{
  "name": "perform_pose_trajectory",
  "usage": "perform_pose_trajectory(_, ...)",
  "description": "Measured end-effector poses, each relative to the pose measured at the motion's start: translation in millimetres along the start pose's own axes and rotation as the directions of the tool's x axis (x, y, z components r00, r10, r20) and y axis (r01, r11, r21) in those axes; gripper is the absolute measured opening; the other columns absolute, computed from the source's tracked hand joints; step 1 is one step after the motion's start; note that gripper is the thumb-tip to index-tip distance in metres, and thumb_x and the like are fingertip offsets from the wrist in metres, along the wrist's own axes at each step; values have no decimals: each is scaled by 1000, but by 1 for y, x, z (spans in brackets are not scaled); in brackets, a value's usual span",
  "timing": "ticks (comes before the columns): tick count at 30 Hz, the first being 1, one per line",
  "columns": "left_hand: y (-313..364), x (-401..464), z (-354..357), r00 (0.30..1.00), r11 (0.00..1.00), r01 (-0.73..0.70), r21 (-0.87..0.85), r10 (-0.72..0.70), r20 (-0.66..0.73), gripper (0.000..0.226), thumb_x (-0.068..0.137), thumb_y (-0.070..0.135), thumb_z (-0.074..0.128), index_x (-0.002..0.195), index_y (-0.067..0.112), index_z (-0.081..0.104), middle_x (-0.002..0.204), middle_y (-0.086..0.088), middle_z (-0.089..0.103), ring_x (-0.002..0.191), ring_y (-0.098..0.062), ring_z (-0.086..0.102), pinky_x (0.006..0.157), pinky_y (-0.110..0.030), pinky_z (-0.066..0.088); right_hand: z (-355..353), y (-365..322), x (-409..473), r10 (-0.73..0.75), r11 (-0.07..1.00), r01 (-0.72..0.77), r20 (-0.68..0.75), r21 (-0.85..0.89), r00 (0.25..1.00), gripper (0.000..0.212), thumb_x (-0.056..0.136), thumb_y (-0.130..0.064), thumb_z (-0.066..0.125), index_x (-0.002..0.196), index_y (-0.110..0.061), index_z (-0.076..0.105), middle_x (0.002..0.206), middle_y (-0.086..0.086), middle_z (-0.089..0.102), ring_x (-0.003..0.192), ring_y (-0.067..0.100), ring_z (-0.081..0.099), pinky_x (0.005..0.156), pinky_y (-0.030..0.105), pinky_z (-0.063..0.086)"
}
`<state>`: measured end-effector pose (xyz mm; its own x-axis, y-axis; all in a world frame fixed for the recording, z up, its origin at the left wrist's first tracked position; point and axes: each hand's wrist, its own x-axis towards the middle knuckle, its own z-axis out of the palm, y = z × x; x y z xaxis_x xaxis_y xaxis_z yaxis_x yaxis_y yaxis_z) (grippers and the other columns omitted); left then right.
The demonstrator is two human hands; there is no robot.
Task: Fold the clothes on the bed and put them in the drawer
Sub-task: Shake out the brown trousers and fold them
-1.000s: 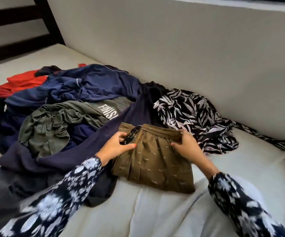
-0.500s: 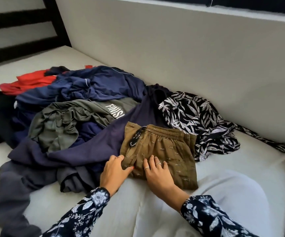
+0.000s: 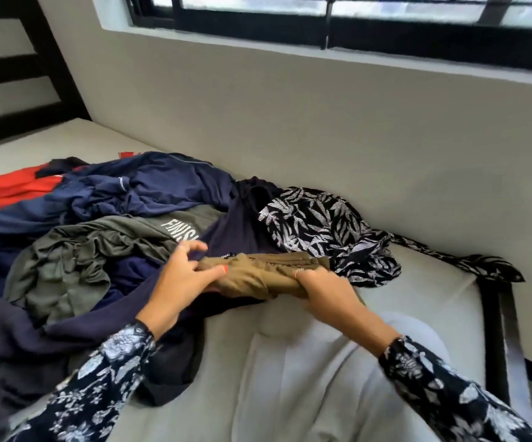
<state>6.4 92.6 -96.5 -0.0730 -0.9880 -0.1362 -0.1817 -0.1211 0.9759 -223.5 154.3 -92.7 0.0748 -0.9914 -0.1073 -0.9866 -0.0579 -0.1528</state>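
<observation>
Left hand (image 3: 183, 275), at centre frame: thumb laid along the top of the folded brown shorts (image 3: 258, 275), fingers curled behind the left end of the bundle, grasping it. Right hand (image 3: 325, 290), just right of centre: fingers curled over the right end of the same bundle, grasping it. The brown shorts are held between both hands as a compact fold, just above the mattress (image 3: 418, 301) and in front of the clothes pile; a dark drawcord shows at the upper edge.

Both forearms wear dark floral sleeves (image 3: 443, 387) and enter from the lower edge of the frame. A light grey trouser knee (image 3: 315, 371) occupies lower centre.

Surface: a pale, bare mattress. The unfolded pile fills the left and centre: a purple garment (image 3: 236, 237) directly behind the shorts, an olive T-shirt (image 3: 76, 260), navy clothing (image 3: 162, 189), a red item (image 3: 6, 189) at far left, and a black leaf-print garment (image 3: 322, 224) right of centre, its tie trailing toward the right.

Room: a grey wall (image 3: 322, 116) runs behind the bed; a black-framed window (image 3: 354, 20) spans the top edge; dark horizontal bars (image 3: 9, 68) stand at upper left.

Writing: white letters "FINIS" are readable on the olive T-shirt; the rest of the word is covered by the purple garment.

The pile is cut off by the left frame edge. The hands show motion blur.
</observation>
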Motion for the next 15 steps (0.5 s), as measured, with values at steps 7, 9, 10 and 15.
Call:
perform_pose_trajectory(7,120,-8,26,902,908,-400,123,367,227,32,65,50,80,89,30,75,85,2,74,79,-15,70,76,-26,56,-108,49,-33,34,995,-15,-196,100,980,23,90,-19,54,110,-30,58,102,1,62,96,24,55,75,35,45)
perform_pose_trajectory(9,138,-3,43,876,870,-445,212,374,304,48,53,62,82,93,35,74,91,6,73,88,-12,69,83,-30,54,-127,71,-43,54,984,-18,-198,179,979,23,89,-19,58,108,-31,59,101,0,64,99,24,56,82,41,49)
perform_pose_trajectory(10,144,-1,53,862,855,-463,234,374,342,50,52,59,82,94,35,73,94,6,72,91,-12,68,85,-32,54,-133,82,-47,69,979,-29,-193,202,979,23,88,-18,59,108,-30,61,100,-1,64,98,24,57,84,44,49)
perform_pose_trajectory(15,160,22,129,802,815,-533,227,401,443,32,66,27,86,94,27,71,94,0,72,89,-13,67,90,-40,54,-155,146,-63,233,967,-195,-262,162,937,35,84,-14,60,114,-33,64,105,-1,66,105,26,56,87,45,49)
